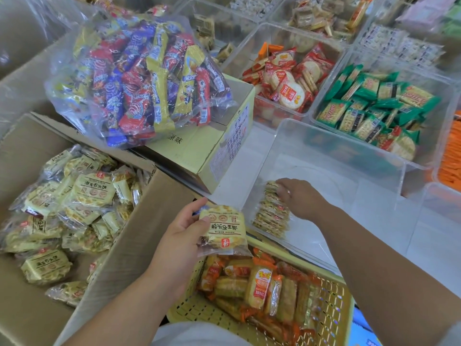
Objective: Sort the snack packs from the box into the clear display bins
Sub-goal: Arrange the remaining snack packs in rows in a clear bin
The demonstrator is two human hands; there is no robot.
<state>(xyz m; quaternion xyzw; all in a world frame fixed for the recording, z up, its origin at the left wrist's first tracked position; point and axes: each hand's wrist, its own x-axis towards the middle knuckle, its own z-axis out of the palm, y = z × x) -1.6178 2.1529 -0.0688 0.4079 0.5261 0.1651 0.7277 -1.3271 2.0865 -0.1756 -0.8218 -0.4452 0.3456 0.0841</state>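
A cardboard box (pixel 129 248) at the left holds several pale yellow snack packs (pixel 92 188). My left hand (pixel 184 228) grips one such pack (pixel 223 229) above the gap between the box and a yellow basket. My right hand (pixel 299 196) reaches into a clear display bin (pixel 349 156) and rests its fingers on the far end of a row of the same packs (pixel 273 211) standing on edge along the bin's near left wall. The remainder of that bin is bare.
A big clear bag of colourful snacks (pixel 139 78) lies on a closed carton (pixel 207 146). Clear bins of red packs (pixel 289 76) and green packs (pixel 369 108) stand behind. A yellow basket (pixel 331 308) of orange packs sits below my hands.
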